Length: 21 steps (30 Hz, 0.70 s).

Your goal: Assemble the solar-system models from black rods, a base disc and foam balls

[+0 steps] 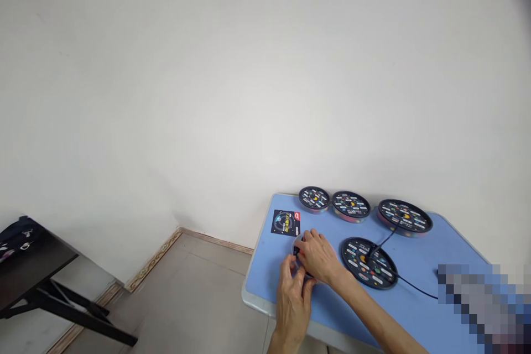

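Both my hands meet over the near left corner of a blue table (418, 304). My right hand (318, 257) is curled over a small round object with black and red parts (297, 250), mostly hidden under the fingers. My left hand (293, 293) comes up from below, its fingers pinched against the same object. A square black card with a ring pattern (286, 223) lies just beyond the hands.
Several round black discs with coloured markings lie on the table: two (314, 198) (350, 205) at the far edge, one (405, 216) farther right, one (369, 263) beside my right wrist. A black cable (409, 283) crosses them. A dark table (29, 265) stands at the left on tiled floor.
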Motion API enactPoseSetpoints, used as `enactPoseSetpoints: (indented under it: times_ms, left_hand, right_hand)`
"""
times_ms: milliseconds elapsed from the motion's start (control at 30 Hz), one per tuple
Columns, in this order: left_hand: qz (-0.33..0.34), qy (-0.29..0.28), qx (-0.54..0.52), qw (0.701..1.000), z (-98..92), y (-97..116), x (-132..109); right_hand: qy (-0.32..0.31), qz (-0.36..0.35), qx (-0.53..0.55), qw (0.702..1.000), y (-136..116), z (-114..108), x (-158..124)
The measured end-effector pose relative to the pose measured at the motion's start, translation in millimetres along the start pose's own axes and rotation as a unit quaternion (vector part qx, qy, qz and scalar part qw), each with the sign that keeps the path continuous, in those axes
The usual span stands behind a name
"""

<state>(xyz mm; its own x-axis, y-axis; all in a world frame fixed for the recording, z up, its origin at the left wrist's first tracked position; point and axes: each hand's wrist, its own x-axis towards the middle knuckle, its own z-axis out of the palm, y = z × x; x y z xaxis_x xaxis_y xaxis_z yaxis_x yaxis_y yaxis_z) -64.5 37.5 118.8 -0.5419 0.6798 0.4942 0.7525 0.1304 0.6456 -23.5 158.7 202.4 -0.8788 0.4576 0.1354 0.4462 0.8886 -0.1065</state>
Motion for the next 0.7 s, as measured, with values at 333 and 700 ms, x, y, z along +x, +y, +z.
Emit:
enactPoseSetpoints:
  times_ms: [333,700]
  left_hand:
    - [0.009,0.011,0.018,1.000,0.9,0,-4]
    - [0.063,0.055,0.036,0.996,1.7,0,-3]
  right_hand:
    - [-0.047,-0.037,0.100,0.993,23,-15,-11]
    - [-0.018,-0.028,0.172,0.984,39,-14,-12]
